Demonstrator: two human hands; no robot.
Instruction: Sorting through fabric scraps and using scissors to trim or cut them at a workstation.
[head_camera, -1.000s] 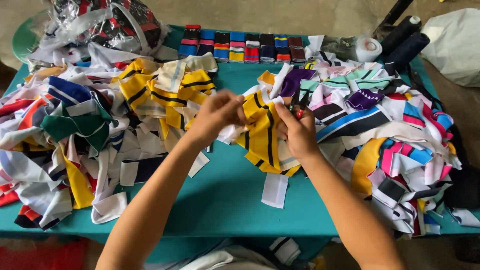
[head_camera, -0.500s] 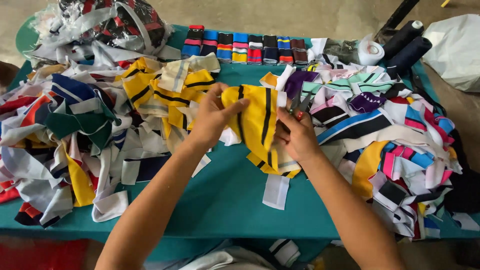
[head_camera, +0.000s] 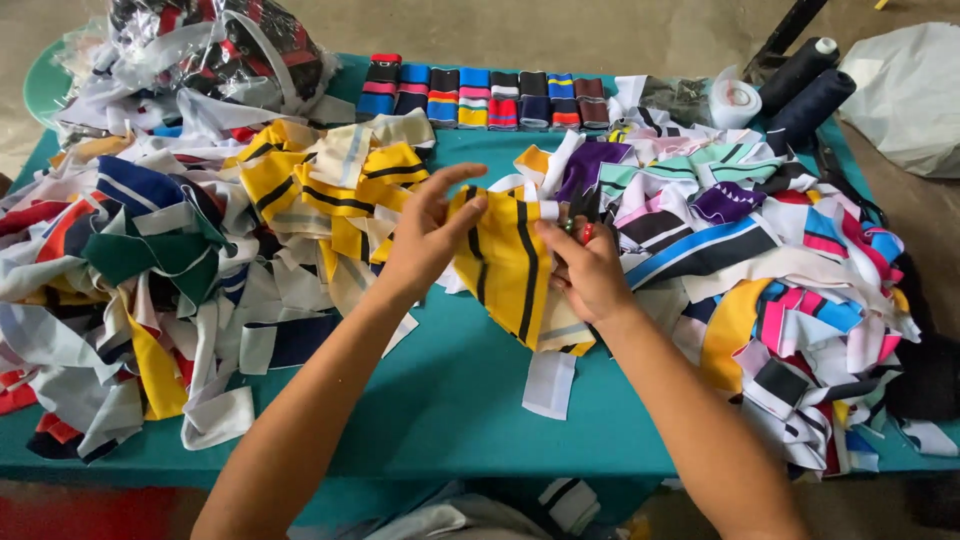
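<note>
At frame centre, a yellow fabric piece (head_camera: 505, 262) with black stripes hangs pinched between the left hand (head_camera: 428, 238) and right hand (head_camera: 590, 270), above a teal table (head_camera: 450, 400) heaped with scraps; bare floor beyond.

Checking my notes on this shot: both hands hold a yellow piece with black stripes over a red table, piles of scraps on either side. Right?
Not quite: the table is teal, not red, as the head view shows. The left hand and right hand do hold the yellow piece, with scraps on either side.
</note>
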